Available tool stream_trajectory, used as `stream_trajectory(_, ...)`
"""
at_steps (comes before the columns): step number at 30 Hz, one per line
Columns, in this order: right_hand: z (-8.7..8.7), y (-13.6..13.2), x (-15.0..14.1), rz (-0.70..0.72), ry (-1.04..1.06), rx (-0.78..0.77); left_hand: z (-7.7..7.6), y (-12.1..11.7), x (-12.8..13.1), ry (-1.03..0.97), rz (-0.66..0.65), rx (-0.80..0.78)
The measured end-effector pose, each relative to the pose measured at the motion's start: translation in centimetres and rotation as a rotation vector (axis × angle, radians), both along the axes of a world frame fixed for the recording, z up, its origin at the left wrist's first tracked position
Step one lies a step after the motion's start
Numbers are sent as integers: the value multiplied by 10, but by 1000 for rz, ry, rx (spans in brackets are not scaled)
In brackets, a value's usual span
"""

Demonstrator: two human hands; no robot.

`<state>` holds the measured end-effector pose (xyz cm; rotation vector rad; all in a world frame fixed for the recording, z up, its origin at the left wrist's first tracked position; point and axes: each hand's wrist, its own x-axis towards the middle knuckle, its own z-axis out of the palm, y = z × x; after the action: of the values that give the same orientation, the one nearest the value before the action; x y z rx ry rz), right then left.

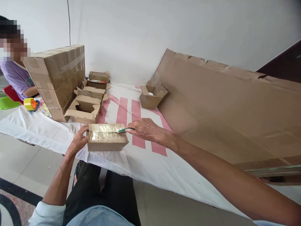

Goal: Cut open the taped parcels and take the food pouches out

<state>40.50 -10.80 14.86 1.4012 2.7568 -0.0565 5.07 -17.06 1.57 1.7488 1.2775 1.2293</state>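
Note:
A small cardboard box lies near the front edge of the cloth-covered table, its top seam covered with shiny clear tape. My left hand grips the box's left end, the fingers bent around its edge. Closed around a green utility knife, my right hand is at the box's right end. The knife's tip points left and meets the tape along the seam. My palm hides most of the handle.
Left of centre, open cardboard boxes stand in a row beside a stack of taped boxes. Another open box sits farther back. A large cardboard sheet leans at right. A tape dispenser lies near a seated person.

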Motion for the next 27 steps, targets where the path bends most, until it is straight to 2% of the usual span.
stream_trajectory(4, 4, -6, 20, -67, 52, -77, 2, 2, 1, -1, -9, 17)
stream_trajectory(7, 7, -12, 24, -86, 176, -53, 5, 1, 2, -10, -19, 20)
stream_trajectory(13, 14, -21, 23, -86, 251, 17, 11, -3, 6, -26, -10, -3)
stream_trajectory(16, 17, -25, 22, -92, 371, 27, 13, -5, 8, -62, -25, -39)
stream_trajectory(21, 10, -31, -9, 25, 570, -179, 14, -7, 9, -94, -33, -83)
stream_trajectory(27, 3, -30, -50, 58, 537, -223, 8, -10, 8, -66, -20, -93)
